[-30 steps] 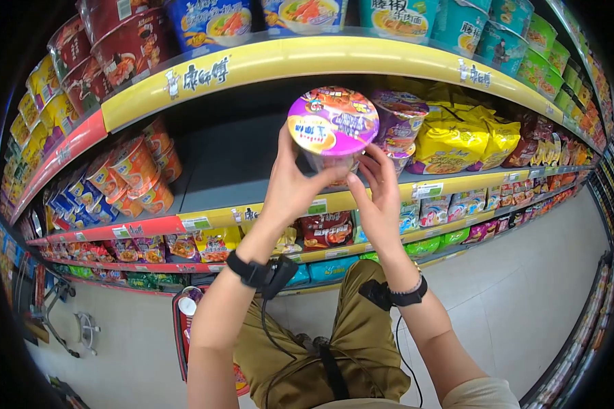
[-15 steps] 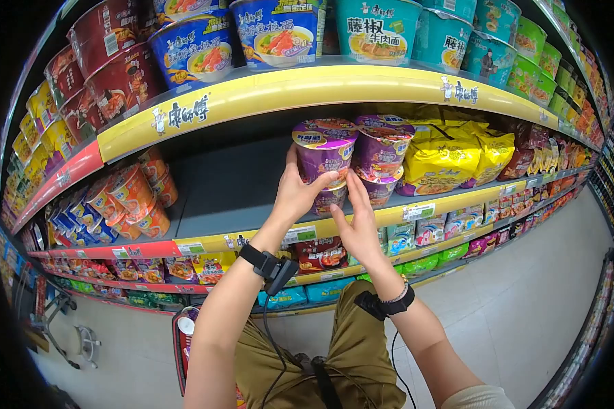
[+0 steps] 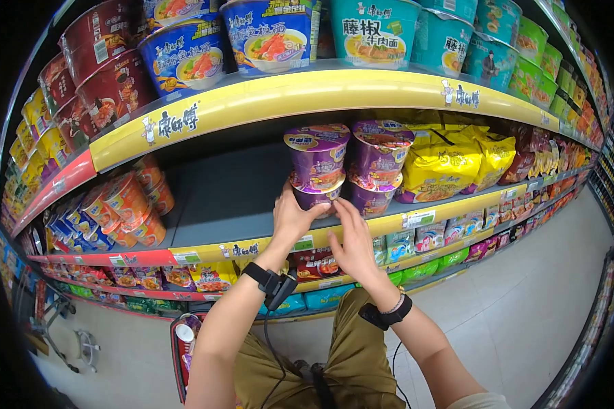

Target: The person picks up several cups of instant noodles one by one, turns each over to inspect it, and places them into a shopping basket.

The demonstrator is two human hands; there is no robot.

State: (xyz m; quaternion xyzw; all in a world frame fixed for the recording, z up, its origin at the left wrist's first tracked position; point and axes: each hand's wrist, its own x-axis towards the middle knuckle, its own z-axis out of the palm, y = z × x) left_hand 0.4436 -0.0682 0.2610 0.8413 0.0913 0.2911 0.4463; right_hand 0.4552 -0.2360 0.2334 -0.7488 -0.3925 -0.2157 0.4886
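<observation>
Two stacks of purple noodle cups stand side by side on the middle shelf, each two high. My left hand [image 3: 295, 219] curves round the left side of the lower left cup [image 3: 315, 196], its thumb across the front. Above it, the upper left cup [image 3: 317, 153] rests untouched. With fingers stretched out, my right hand [image 3: 353, 238] touches the front right of that lower cup, near the gap between the stacks. The right stack [image 3: 381, 157] stands close beside, next to yellow noodle bags [image 3: 440, 163].
Overhead runs a yellow shelf edge [image 3: 286, 97] below blue and teal noodle tubs. Orange cups [image 3: 124, 204] stand to the left. Price labels line the lower shelf edge [image 3: 389, 223]. A red basket [image 3: 177, 354] is on the floor by my legs.
Both hands have moved down from the upper left cup to the lower one. The left stack now sits slightly farther left, with a wider gap beside the right stack.
</observation>
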